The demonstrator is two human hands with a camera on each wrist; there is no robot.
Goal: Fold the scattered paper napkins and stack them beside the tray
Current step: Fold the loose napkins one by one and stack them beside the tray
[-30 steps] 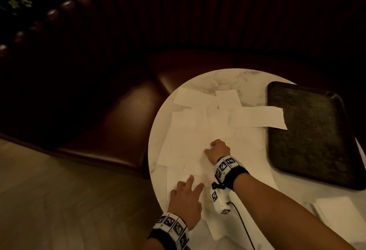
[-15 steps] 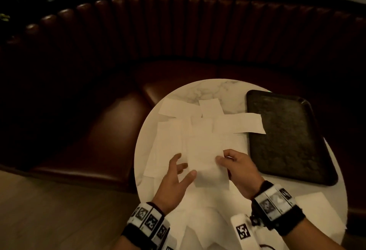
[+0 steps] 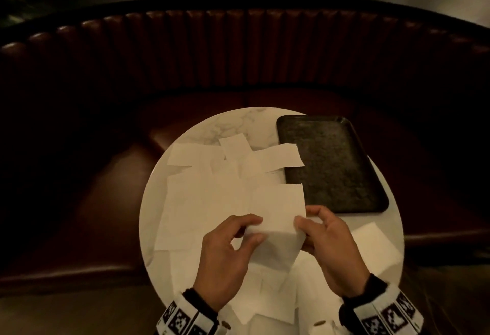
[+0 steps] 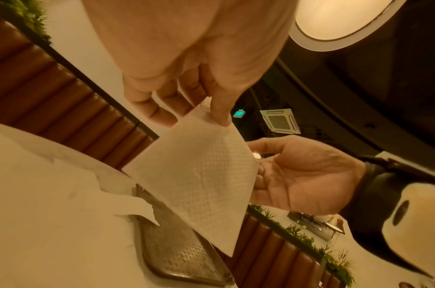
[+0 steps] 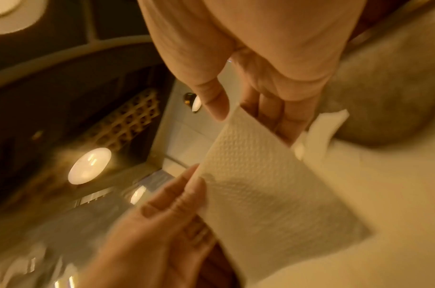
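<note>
Held up in the middle of the frame over the round white marble table (image 3: 238,125), left of the dark flat tray (image 3: 331,165), one white bumpy paper napkin (image 3: 278,218), pinched by left hand (image 3: 228,252) and right hand (image 3: 331,244); best to match corners, then press flat.

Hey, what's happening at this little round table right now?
A person is holding one paper napkin up over the table, the left hand pinching its left edge and the right hand its right edge, apparently about to fold it. Many unfolded napkins lie scattered and overlapping on the marble top. One overlaps the dark tray's edge. A small white stack sits near the tray.
</note>
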